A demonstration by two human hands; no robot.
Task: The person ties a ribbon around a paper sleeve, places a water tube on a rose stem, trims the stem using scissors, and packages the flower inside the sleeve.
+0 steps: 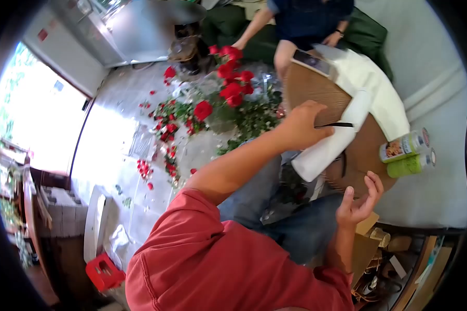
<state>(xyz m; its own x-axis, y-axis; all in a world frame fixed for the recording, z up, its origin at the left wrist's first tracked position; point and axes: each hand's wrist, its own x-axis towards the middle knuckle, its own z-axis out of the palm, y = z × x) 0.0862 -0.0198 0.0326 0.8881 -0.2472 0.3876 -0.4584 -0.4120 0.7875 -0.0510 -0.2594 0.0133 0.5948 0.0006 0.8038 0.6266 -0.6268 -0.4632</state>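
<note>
My left hand (304, 126) reaches over the round brown table (316, 88), its thumb and fingers closed on a thin black strip (338, 124). The strip lies across a white roll (324, 153) that rests slantwise on the table. Palm up near the table's lower edge is my right hand (359, 201), its fingers apart and nothing in it. Another thin black piece (343, 164) shows just below the roll. White sheets (381, 96) spread over the table's right side.
Two green-labelled containers (398, 149) lie at the table's right edge; a phone (311, 62) is at its top. Another person (311, 20) sits beyond. Red roses (233, 93) and fallen petals cover the floor left. A red stool (105, 272) stands lower left.
</note>
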